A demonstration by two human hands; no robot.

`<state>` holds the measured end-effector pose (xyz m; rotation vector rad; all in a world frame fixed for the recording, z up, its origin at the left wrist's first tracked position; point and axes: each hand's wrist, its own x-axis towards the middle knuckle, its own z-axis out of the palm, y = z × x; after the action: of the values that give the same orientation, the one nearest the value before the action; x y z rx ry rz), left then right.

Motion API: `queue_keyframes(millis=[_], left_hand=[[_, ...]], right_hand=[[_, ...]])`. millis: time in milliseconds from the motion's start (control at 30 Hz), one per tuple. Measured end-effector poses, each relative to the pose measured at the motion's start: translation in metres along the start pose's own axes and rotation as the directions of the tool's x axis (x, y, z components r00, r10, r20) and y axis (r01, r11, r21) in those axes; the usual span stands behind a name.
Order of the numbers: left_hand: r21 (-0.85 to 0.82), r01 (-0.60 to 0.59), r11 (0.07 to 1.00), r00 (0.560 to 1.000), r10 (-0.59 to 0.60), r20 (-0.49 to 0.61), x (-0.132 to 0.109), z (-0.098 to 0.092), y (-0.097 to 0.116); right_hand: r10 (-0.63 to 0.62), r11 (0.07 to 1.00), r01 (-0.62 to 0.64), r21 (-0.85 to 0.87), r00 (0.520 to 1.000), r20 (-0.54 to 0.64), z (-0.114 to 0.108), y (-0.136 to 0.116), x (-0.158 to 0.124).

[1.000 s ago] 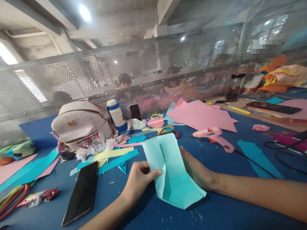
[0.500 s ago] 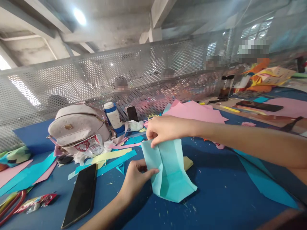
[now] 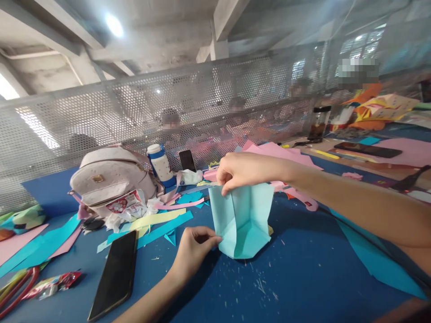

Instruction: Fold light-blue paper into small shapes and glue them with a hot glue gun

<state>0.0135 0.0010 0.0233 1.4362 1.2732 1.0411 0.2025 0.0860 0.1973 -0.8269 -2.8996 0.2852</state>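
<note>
A folded sheet of light turquoise paper [image 3: 251, 215] stands over the blue table, creased into upright panels with a flatter part at its base. My right hand [image 3: 237, 172] pinches its top edge between thumb and fingers. Lower down, my left hand [image 3: 198, 244] pinches the sheet's left edge near the bottom corner. A small piece of pale yellow paper shows partly behind the folded sheet's right side. Left of my left hand lie a folded blue scrap [image 3: 171, 237] and a black smartphone [image 3: 114, 276].
A pale pink backpack [image 3: 111, 175] and a blue-and-white bottle [image 3: 160, 166] stand before a perforated metal screen [image 3: 202, 112]. Pink sheets [image 3: 292, 154] lie behind my right forearm. A blue sheet [image 3: 377, 251] and a dark cable are at right. Paper strips and a candy wrapper lie at left.
The turquoise paper has shifted right and up, its panels spread wider and more upright. My right hand moved right with it; my left grip now sits at the sheet's lower left edge.
</note>
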Motion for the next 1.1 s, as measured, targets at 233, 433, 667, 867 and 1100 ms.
queue_keyframes(millis=[233, 433, 667, 867, 1100], left_hand=[[-0.038, -0.029, 0.999, 0.995, 0.033, 0.092, 0.002, -0.001, -0.002], [-0.087, -0.018, 0.996, 0.999, 0.022, 0.046, 0.004, -0.002, -0.004], [-0.117, -0.006, 0.993, 0.999, 0.011, 0.042, 0.005, -0.002, -0.011], [-0.158, 0.023, 0.987, 0.994, -0.006, 0.108, 0.005, -0.004, -0.006], [-0.272, 0.106, 0.957, 0.985, -0.063, 0.163, 0.004, -0.004, -0.008]], right_hand=[[0.03, 0.999, -0.03, -0.025, 0.999, 0.014, 0.005, -0.002, 0.006], [0.021, 1.0, -0.021, -0.001, 0.999, 0.035, 0.007, -0.011, 0.008], [-0.053, 0.998, 0.054, -0.029, 0.998, 0.029, 0.007, -0.006, 0.012], [-0.107, 0.994, 0.106, 0.024, 0.993, 0.053, 0.013, 0.001, 0.019], [-0.17, 0.978, 0.162, -0.131, 0.984, -0.056, 0.017, -0.014, 0.019]])
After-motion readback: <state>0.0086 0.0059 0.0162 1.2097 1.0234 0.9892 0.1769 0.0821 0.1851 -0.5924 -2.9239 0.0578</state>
